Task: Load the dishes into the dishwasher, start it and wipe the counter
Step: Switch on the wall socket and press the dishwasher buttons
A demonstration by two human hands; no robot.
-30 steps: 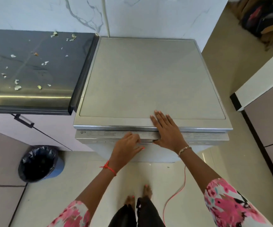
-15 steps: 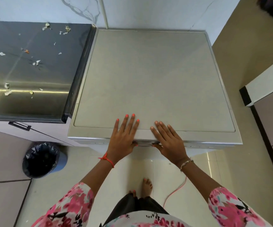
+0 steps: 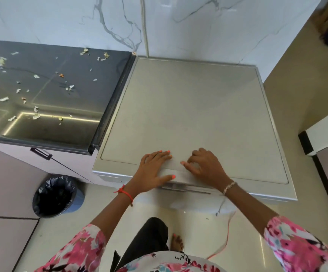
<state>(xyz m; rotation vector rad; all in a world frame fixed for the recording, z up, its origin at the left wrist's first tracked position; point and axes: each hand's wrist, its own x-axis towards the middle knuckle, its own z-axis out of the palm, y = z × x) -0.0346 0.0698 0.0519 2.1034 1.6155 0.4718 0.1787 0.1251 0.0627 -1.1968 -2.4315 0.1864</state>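
Note:
A silver dishwasher [image 3: 194, 114] stands against the marble wall, and I see it from above with its door closed. My left hand [image 3: 151, 169] lies flat on the front edge of its top, fingers spread and pointing right, thumb over the edge. My right hand [image 3: 206, 165] rests beside it on the same edge, fingers bent and pointing left; it holds nothing. The dark counter [image 3: 47, 99] to the left is strewn with several small food scraps [image 3: 35, 112]. No dishes are in view.
A blue bin with a black liner [image 3: 55, 195] stands on the floor at the left below the counter. An orange cable [image 3: 226, 238] runs over the floor tiles under the dishwasher. A white cabinet edge [image 3: 324, 138] juts in at the right.
My left hand came up from the door handle onto the dishwasher's top and has turned sideways. My right hand's fingers have curled. The view has tilted up toward the wall.

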